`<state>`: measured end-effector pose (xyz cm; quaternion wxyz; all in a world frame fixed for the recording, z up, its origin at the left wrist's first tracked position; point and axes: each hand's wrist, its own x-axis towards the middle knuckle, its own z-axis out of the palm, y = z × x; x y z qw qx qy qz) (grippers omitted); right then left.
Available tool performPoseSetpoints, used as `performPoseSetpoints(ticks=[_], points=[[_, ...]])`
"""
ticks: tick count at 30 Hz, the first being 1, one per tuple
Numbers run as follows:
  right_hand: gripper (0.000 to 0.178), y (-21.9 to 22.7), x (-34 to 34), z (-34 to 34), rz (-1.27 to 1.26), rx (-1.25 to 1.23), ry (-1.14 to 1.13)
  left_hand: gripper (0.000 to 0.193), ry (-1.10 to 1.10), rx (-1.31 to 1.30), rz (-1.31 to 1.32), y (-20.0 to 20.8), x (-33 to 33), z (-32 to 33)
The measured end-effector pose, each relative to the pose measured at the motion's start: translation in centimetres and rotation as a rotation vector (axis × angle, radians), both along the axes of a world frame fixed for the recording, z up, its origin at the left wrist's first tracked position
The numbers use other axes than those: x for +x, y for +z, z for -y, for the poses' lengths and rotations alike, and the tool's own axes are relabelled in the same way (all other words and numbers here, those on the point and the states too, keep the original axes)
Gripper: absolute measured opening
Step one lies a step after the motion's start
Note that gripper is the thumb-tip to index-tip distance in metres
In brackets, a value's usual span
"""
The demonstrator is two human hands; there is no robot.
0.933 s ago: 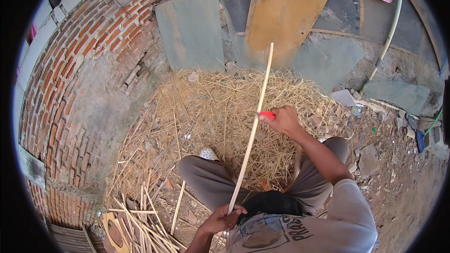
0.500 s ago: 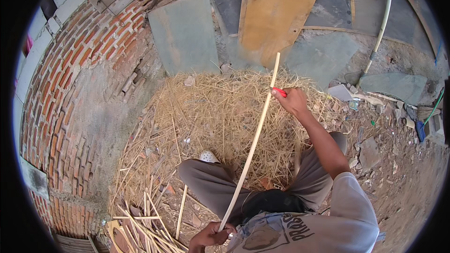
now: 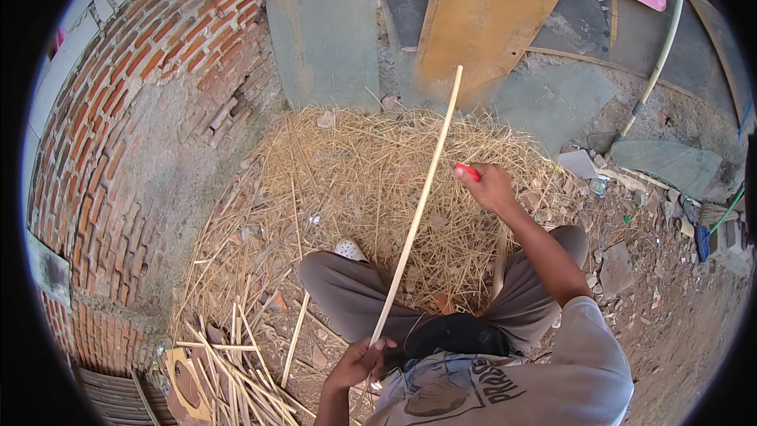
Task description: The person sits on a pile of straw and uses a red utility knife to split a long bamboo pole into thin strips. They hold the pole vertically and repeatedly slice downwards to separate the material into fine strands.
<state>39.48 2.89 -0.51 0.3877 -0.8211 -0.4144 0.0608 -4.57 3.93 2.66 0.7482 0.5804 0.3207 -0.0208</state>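
Note:
A long pale bamboo strip (image 3: 418, 201) slants from my lap up toward the boards at the back. My left hand (image 3: 359, 361) grips its lower end near my waist. My right hand (image 3: 487, 186) is closed on a small red-handled tool (image 3: 467, 171), held just to the right of the strip and not touching it. Both hands hover over a big heap of straw-coloured shavings (image 3: 371, 181). My legs in grey trousers (image 3: 347, 300) are crossed beneath the strip.
A curved red brick wall (image 3: 134, 110) runs along the left. Wooden boards (image 3: 481, 16) and grey slabs lean at the back. A bundle of cut bamboo strips (image 3: 229, 371) lies at lower left. A pale hose (image 3: 654, 63) and rubble lie on the right.
My right hand with the red tool ran up along the strip, then came off it to the right and a little lower. The left hand kept its grip on the lower end.

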Motion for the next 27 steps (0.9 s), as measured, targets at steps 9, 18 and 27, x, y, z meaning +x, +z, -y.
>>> performPoseSetpoints(ticks=[9,18,27], points=[[0.065,-0.6,-9.5,0.2,0.356,0.001,0.494,0.021,0.172,0.1,0.21,-2.1,12.0,-3.0],[0.069,-0.3,-7.9,0.5,0.406,0.059,0.368,0.018,0.131,0.484,0.061,-0.5,13.4,-1.6],[0.068,-0.5,-6.4,-0.6,0.537,0.189,0.361,0.015,0.075,0.776,-0.041,0.9,13.3,-1.3]])
